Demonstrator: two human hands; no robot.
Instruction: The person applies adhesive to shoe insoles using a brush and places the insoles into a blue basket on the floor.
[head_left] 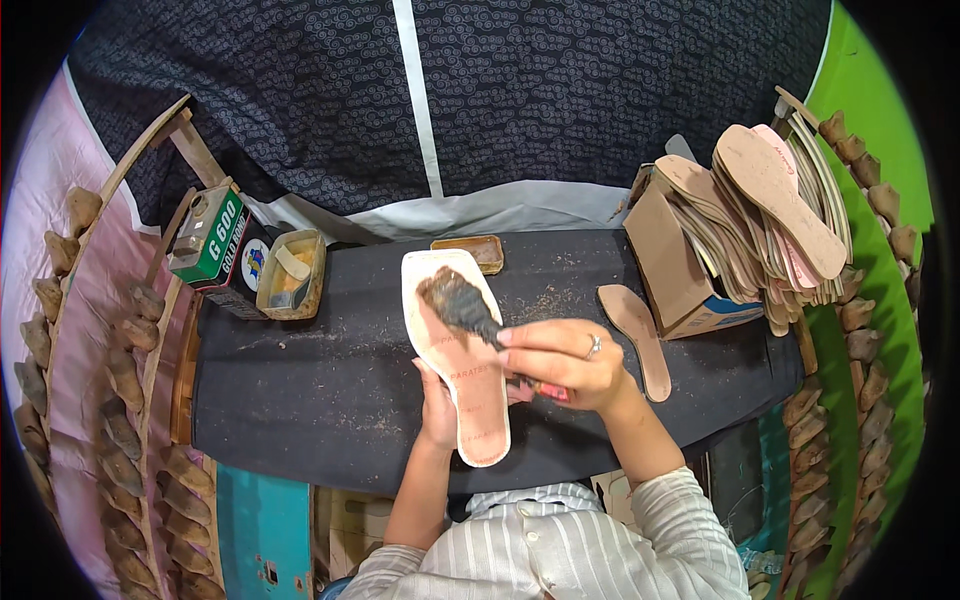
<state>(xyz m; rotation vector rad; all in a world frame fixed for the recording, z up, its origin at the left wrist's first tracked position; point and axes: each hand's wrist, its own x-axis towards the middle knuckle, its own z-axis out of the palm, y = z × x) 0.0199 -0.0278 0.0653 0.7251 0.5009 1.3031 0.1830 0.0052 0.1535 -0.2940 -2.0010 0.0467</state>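
Observation:
A tan shoe insole with a pale rim and red print is held up over the middle of the table, its wide end pointing away from me. My left hand grips it from beneath at the narrow middle, part of the fingers hidden under it. In my right hand is a brush with a dark, clotted head and a red handle end. The brush head lies over the wide end of the insole, where the surface looks darker and stained. Right of my right hand, a loose tan insole rests on the table.
On the dark table, a shallow yellowish dish sits behind the held insole. A green and black can and a plastic tub with scrapers stand at left. At right, a cardboard box overflows with stacked insoles. Racks of shoe lasts flank both sides.

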